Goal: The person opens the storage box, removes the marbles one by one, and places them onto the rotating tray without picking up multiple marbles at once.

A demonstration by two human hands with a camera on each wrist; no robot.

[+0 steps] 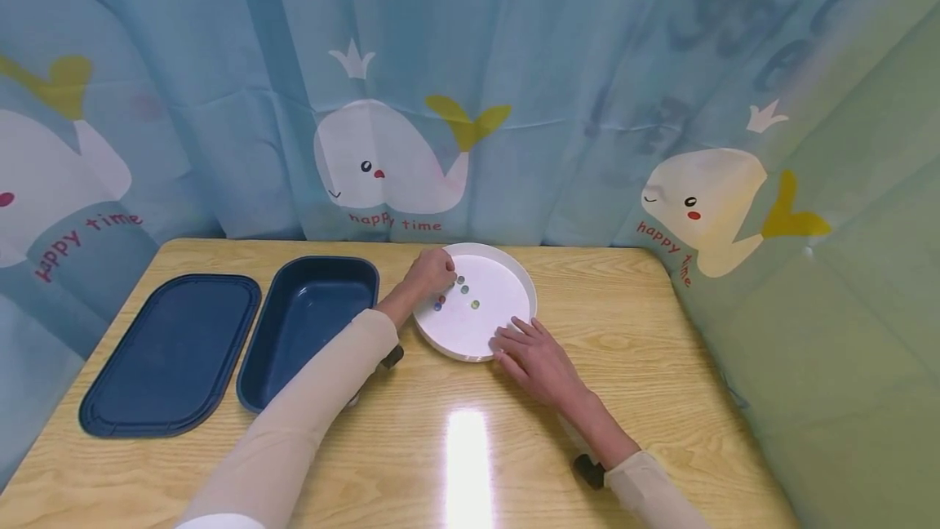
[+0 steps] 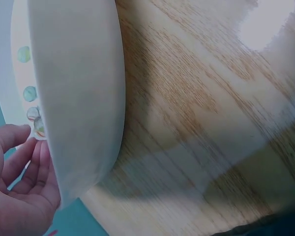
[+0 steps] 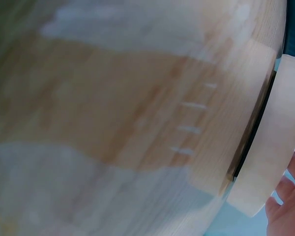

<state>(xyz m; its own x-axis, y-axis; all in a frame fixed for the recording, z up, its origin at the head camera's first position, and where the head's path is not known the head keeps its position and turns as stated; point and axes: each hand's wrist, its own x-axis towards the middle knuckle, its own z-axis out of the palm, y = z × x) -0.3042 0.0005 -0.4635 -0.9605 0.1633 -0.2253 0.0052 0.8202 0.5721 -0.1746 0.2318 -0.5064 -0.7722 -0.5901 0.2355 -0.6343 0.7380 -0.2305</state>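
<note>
A round white tray [image 1: 490,331] with a low wall sits toward the back of the table, several small glass marbles [image 1: 475,304] scattered on its floor. My left hand [image 1: 432,270] is at its back left rim, fingers curled. In the left wrist view, thumb and index finger pinch a clear marble [image 2: 39,127], and another marble [image 2: 33,113] lies right against it. At the tray's near right rim is my right hand [image 1: 538,359], its fingers loosely spread over the edge. The right wrist view shows fingers [image 3: 285,189] beside the tray wall [image 3: 275,142]; the thumb is hidden there.
Left of the tray stands a deep dark blue bin [image 1: 308,308], partly covered by my left sleeve. A flat blue lid [image 1: 172,353] lies farther left on the wooden table [image 1: 602,308]. A whale-patterned curtain [image 1: 558,104] hangs behind and at both sides.
</note>
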